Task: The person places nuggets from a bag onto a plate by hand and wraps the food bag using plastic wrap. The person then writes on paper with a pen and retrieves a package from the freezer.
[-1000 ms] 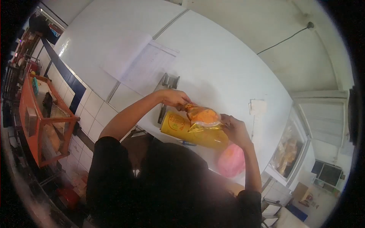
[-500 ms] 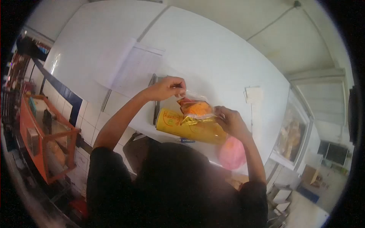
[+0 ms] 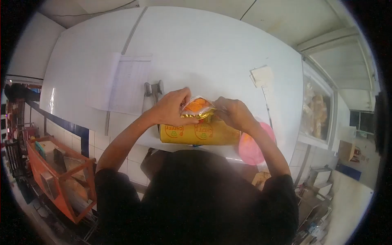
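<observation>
A small clear plastic bag (image 3: 197,107) with orange contents and a gold lower edge is held between both hands. Fingers of my left hand (image 3: 173,107) wrap its left side, and my right hand (image 3: 234,112) pinches its right edge. Just below the bag, a yellow printed roll (image 3: 183,134) lies across the white surface. Beneath my right forearm rests a pink round bundle (image 3: 256,143). Behind my left hand stands a metal device (image 3: 154,88), partly hidden by the hand.
Printed paper sheets (image 3: 130,83) lie on the white table (image 3: 204,45) at left, and small papers (image 3: 262,76) at right. An orange-framed case (image 3: 61,175) stands at lower left. Past the table's right edge is a glass-fronted compartment (image 3: 316,110) with wrapped items.
The view has turned and shifted. My left hand has moved from the bag's upper corner down around its left side, and the bag's top now faces the camera more.
</observation>
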Available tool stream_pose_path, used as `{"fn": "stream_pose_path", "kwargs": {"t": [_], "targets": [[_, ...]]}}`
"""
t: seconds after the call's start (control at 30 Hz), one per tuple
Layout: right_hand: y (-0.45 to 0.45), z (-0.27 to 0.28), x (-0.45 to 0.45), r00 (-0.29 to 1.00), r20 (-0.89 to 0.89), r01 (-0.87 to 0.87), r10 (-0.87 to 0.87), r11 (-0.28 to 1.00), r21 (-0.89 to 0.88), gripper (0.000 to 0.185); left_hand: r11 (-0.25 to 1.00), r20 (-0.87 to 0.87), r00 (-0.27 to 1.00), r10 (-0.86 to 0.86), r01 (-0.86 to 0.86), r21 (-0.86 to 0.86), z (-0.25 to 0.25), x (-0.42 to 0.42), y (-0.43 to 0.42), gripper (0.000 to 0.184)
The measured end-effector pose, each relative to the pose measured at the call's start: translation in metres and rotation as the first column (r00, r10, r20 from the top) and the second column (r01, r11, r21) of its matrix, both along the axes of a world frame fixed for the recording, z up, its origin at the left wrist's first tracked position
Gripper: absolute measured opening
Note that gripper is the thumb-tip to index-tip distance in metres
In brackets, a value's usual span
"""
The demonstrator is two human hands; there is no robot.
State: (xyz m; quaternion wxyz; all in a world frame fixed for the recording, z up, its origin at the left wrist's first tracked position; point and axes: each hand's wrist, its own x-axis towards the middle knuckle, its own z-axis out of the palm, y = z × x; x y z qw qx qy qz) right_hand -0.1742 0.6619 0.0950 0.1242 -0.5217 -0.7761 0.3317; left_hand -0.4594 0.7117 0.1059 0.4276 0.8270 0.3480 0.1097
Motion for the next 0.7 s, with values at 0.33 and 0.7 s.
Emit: {"fn": "stream_pose_path", "kwargs": {"t": [0.33,0.7], "targets": [[0.008,-0.019,0.003,0.998,-0.003,-0.068,0.068,0.994,0.087,0.013,0.949,-0.261,0.913,-0.315,0.307,-0.071,-0.046,0.041,0.028,0.082],[-0.005,-0.049,0.011,0.983,-0.179,0.064,-0.026,0.976,0.206,0.022,0.928,-0.348,0.917,-0.196,0.288,0.236,-0.066,0.041,0.019,0.06]]}}
